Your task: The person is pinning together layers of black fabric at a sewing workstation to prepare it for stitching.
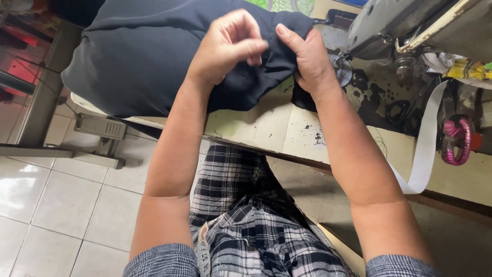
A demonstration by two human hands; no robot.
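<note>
Nearest, plaid lap (246, 225); beyond, on the stained table (277, 128), dark cloth (138, 51) pinched at its near right edge by left hand (225, 48) and right hand (307, 56); best kept taut, clear of the far sewing machine (389, 20)

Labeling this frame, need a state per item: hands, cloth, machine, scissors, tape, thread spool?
left hand: closed, pinching the dark cloth
right hand: gripping the same cloth, thumb up
dark cloth: bunched, draped over the table edge
sewing machine: needle area free of cloth
scissors: closed, lying on the table
white tape: loose, hanging off the table
pink spool: lying on its side
</note>
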